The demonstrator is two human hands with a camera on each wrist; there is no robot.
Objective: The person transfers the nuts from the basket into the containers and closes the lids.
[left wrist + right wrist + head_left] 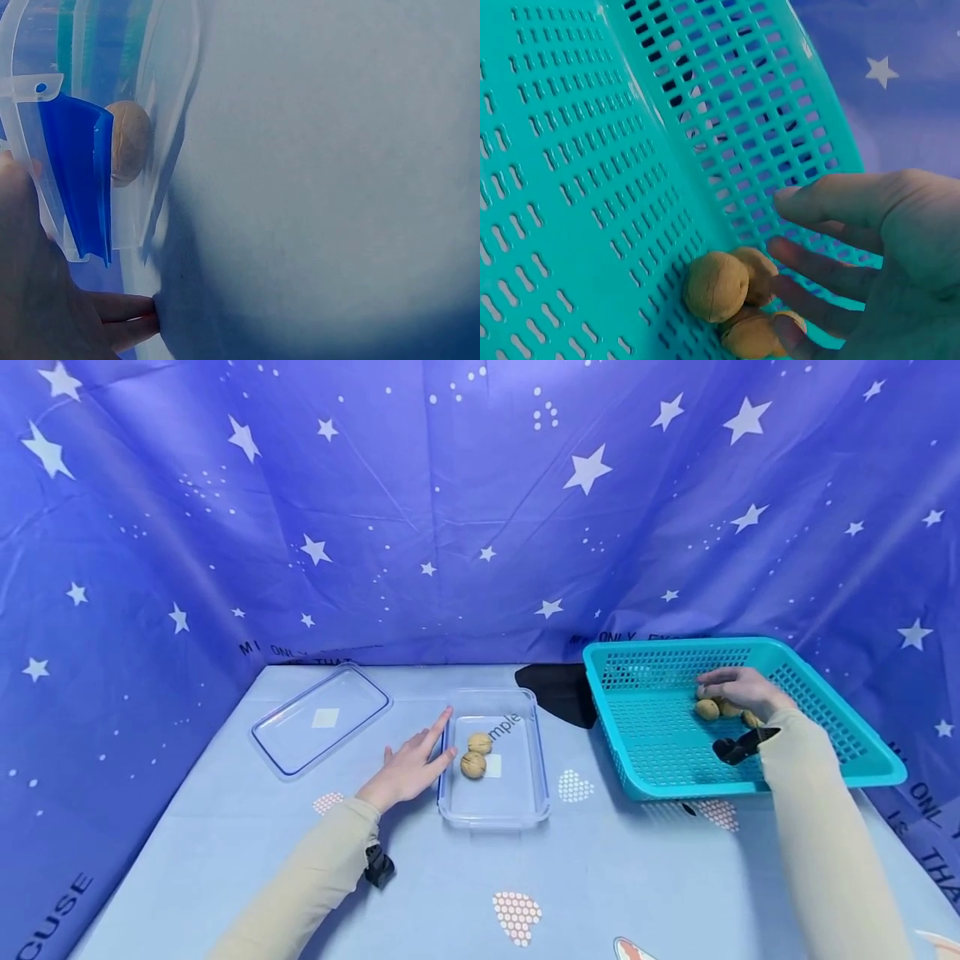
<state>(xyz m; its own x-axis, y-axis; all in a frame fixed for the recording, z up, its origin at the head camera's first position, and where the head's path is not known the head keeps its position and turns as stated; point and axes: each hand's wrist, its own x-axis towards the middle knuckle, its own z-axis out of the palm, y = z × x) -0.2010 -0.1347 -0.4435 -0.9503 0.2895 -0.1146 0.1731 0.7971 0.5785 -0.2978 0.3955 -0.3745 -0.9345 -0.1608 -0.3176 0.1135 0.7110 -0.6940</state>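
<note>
Two walnuts lie against each other inside a clear plastic container with blue side clips. My left hand touches the container's left side with fingers spread; the left wrist view shows that side up close, a walnut behind the blue clip. Over at the right, my right hand reaches into a turquoise perforated basket. Its fingers are parted and slightly bent beside several walnuts in the basket, with nothing held between them. Part of that cluster is hidden by the hand.
A clear lid with a blue seal lies flat at the table's left. Between container and basket, a black patch shows at the table's back edge. A blue star-printed curtain closes off the back and sides.
</note>
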